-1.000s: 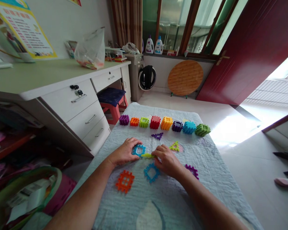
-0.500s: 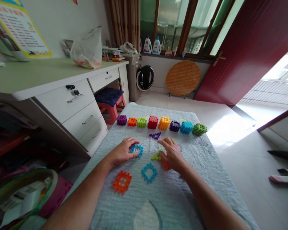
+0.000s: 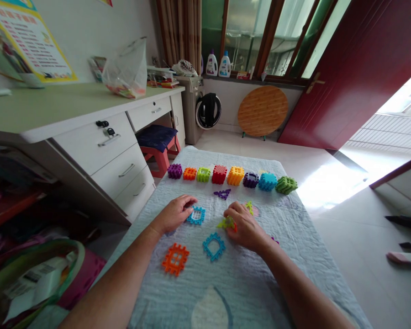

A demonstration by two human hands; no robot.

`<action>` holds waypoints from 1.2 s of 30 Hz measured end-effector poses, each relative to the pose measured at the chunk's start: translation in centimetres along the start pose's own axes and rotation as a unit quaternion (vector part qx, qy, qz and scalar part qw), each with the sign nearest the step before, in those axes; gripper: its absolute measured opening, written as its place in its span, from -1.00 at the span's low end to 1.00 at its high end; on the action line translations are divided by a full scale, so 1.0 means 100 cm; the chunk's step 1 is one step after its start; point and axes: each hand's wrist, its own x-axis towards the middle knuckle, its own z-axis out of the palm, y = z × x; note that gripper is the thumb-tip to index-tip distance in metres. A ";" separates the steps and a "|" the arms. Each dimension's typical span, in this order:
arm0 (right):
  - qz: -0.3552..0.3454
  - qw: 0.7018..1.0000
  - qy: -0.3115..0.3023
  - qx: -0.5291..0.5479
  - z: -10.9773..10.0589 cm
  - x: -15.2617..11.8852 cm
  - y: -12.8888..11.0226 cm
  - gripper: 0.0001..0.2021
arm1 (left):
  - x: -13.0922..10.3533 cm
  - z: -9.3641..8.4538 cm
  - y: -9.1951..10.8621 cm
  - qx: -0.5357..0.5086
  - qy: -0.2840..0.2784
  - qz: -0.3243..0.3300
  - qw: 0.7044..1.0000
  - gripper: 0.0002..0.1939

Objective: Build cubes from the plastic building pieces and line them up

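Observation:
My left hand point(image 3: 174, 214) rests on the cloth, fingers curved beside a blue square piece point(image 3: 196, 215) and touching its left edge. My right hand point(image 3: 243, 226) has its fingers closed over a yellow-green piece point(image 3: 227, 223), with part of an orange piece point(image 3: 235, 227) showing beneath. Another yellow-green piece point(image 3: 249, 208) lies just beyond that hand. Nearer to me are a blue piece with a diamond-shaped opening point(image 3: 213, 246) and an orange square point(image 3: 176, 259). A purple triangle point(image 3: 222, 194) lies farther out.
Coloured stacks, including a red one point(image 3: 219, 174) and a green one point(image 3: 287, 185), form a row across the far part of the cloth point(image 3: 260, 292). A desk point(image 3: 68, 105) stands on the left, with a stool point(image 3: 157, 139) under it.
My right hand has come down and its fingers have closed over the yellow-green piece. My left hand has shifted slightly left, off the blue square's face.

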 end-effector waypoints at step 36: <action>0.079 0.996 -0.012 -0.047 -0.037 -0.006 0.080 -0.73 | 0.000 0.001 -0.004 -0.021 0.000 -0.019 1.000 -0.68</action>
